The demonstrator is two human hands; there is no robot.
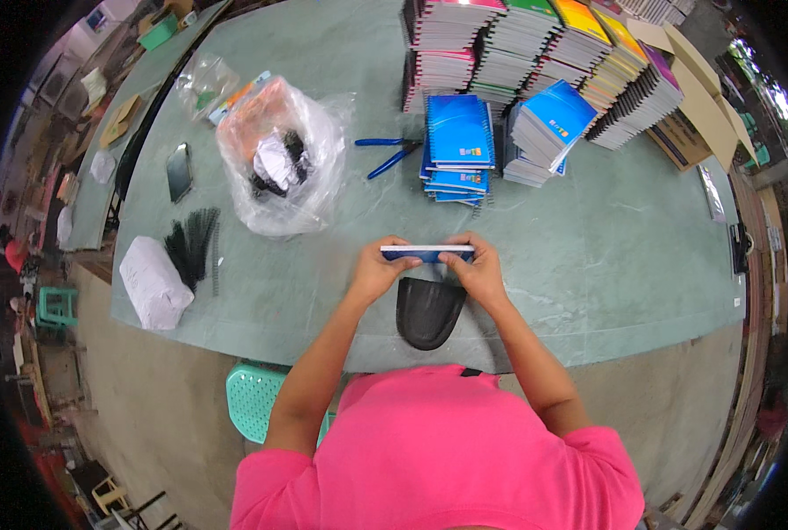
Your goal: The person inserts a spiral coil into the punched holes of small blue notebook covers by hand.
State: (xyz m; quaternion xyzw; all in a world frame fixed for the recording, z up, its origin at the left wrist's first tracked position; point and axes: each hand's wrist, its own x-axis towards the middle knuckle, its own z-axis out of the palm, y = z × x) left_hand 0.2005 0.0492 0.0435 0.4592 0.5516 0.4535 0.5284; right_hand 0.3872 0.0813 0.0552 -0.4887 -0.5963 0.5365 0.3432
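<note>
Between my two hands is a blue notebook (425, 255), held up on edge so that its white page edges face upward. My left hand (382, 268) grips its left end, thumb on the near cover. At the other end my right hand (475, 268) pinches it the same way. Just below the notebook, a black rounded pad (430, 314) lies on the table near its front edge. Beyond my hands stands a pile of blue spiral notebooks (458, 132), with another blue pile (548, 124) to its right. Whether the held notebook has a coil cannot be made out.
Blue-handled pliers (387, 157) lie left of the notebooks. Tall stacks of coloured notebooks (517, 49) and a cardboard box (685, 132) fill the far right. Leftward are a plastic bag (279, 168), a phone (179, 172), black binding coils (191, 243) and a white bundle (155, 283).
</note>
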